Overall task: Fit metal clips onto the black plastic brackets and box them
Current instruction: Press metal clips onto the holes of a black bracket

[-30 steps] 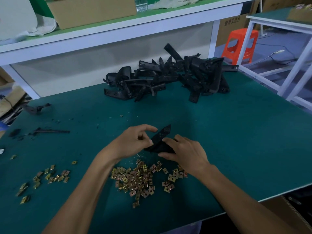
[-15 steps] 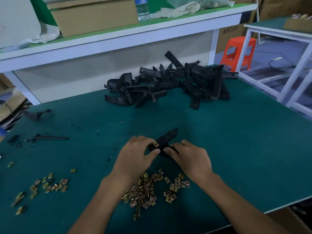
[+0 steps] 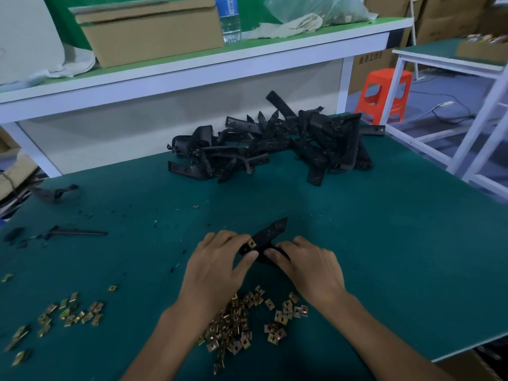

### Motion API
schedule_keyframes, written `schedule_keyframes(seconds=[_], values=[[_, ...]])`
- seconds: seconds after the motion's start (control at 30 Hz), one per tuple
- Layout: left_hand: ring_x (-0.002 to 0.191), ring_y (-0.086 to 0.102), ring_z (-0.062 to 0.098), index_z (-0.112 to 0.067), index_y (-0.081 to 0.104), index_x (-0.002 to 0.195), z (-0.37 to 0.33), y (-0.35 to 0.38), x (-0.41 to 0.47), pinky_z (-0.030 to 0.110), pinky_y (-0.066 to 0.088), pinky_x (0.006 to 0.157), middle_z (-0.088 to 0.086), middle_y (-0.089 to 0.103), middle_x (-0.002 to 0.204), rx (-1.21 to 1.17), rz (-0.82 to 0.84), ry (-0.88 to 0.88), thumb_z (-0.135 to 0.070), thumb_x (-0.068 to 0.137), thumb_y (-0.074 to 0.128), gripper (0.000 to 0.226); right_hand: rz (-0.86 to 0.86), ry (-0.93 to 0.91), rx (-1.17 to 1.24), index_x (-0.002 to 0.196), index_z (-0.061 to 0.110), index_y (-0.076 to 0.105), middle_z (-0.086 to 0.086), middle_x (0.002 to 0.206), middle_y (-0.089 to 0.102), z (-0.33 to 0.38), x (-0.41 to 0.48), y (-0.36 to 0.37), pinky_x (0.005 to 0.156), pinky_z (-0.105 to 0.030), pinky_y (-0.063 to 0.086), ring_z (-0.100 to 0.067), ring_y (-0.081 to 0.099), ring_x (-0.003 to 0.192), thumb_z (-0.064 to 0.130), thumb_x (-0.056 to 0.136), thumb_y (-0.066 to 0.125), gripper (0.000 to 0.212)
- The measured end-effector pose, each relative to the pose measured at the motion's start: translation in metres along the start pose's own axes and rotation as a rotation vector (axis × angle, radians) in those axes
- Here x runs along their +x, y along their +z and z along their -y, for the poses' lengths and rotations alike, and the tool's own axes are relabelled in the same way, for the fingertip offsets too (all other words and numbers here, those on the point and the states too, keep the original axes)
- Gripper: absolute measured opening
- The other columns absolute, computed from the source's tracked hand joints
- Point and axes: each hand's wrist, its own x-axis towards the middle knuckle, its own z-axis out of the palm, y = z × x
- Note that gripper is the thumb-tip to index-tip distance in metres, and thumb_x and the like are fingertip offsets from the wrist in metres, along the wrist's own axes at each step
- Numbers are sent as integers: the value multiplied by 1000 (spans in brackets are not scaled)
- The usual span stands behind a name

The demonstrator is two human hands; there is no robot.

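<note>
Head view: a flat, black plastic bracket with a pointed tip (image 3: 270, 233) sits just above the dark green bench top (image 3: 398, 257), directly beyond the big heap of small brass-coloured metal clips (image 3: 236, 325) at the near edge. The left hand (image 3: 217, 268) pinches the bracket's near-left end between thumb and curled fingers, right where one brass clip (image 3: 251, 244) sits on the plastic. The right hand (image 3: 310, 268) grasps the bracket's lower right part, fingers curled over it, and both wrists pass above the clip heap.

Far beyond the heap, at the back of the bench, lies a tangled pile of black plastic brackets (image 3: 275, 144). Well to the heap's left is a thinner scatter of brass clips (image 3: 71, 312), and beyond that scatter a thin black plastic offcut (image 3: 74, 232).

On the shelf behind the bracket pile stand a brown cardboard box (image 3: 151, 31) and a clear water bottle (image 3: 230, 20). An orange plastic stool (image 3: 384, 92) stands on the floor, far off beyond the heap and to its right.
</note>
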Motion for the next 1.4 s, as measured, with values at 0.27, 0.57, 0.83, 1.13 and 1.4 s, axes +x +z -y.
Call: schedule_keyframes(seconds=[0.27, 0.57, 0.83, 1.13, 1.4], values=[[97, 47, 5, -31, 67, 110, -19, 7, -22, 27, 39, 93, -15, 57, 101, -88, 271, 198, -41, 98, 53, 20, -24, 39, 2, 95, 33, 63, 10, 86, 56, -4, 1, 4, 54, -32, 36, -19, 63, 71, 78, 90, 8, 71], [104, 37, 1, -36, 63, 118, -11, 14, -27, 21, 29, 96, -18, 50, 108, -88, 424, 152, -52, 100, 48, 29, -15, -1, -28, 107, 34, 65, 9, 95, 60, -4, 1, 4, 57, -31, 37, -16, 65, 78, 78, 89, 5, 77], [100, 35, -9, -36, 55, 98, -9, 15, -31, 11, 28, 85, -22, 51, 99, -163, 447, 95, -51, 93, 60, 16, -11, -22, -32, 111, 34, 66, 8, 97, 61, -3, 0, 3, 60, -30, 41, -14, 65, 82, 78, 87, 4, 79], [93, 61, -10, -46, 65, 96, 2, -5, -15, 11, 48, 73, -35, 64, 98, -496, 174, -296, -42, 93, 68, 6, -58, -19, -86, 106, 35, 67, 9, 88, 58, -1, 0, 3, 53, -28, 33, -12, 64, 75, 78, 91, 13, 71], [94, 67, -5, -35, 67, 95, 5, -11, 7, 9, 50, 74, -19, 74, 96, -716, -30, -389, -32, 96, 67, 3, -121, -108, -93, 101, 32, 70, 10, 85, 60, 2, -4, 1, 55, -25, 41, -11, 63, 71, 79, 88, 4, 82]])
